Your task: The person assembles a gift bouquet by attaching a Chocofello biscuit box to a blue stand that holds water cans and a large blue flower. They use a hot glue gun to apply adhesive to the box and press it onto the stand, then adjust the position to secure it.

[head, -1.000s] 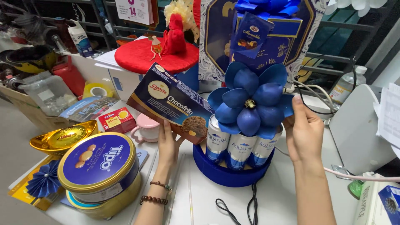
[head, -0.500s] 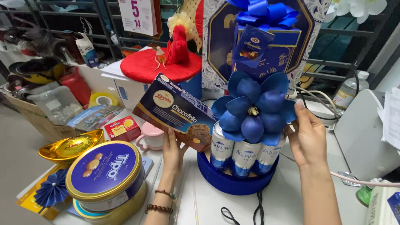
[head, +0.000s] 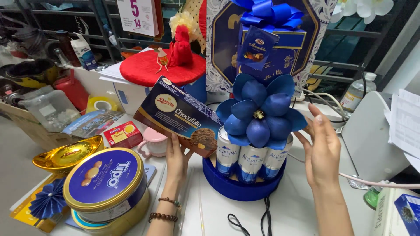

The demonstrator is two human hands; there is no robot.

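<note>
The left hand (head: 176, 158) grips a dark biscuit box (head: 178, 116) that hides its fingertips, while the right hand (head: 323, 146) hovers spread, seemingly just clear of the blue paper flower (head: 259, 111).

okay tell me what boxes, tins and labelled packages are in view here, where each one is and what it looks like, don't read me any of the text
Biscuit box: dark blue, oblong, tilted, held up by the left hand.
Round tin: front left, blue lid, gold rim.
Small red box: behind the tin, red and yellow.
Cans: three, blue and white, in the round blue base, near the right hand.
Gift box: rear centre, dark blue, ribbon bow.
Calendar: top, white.
</note>
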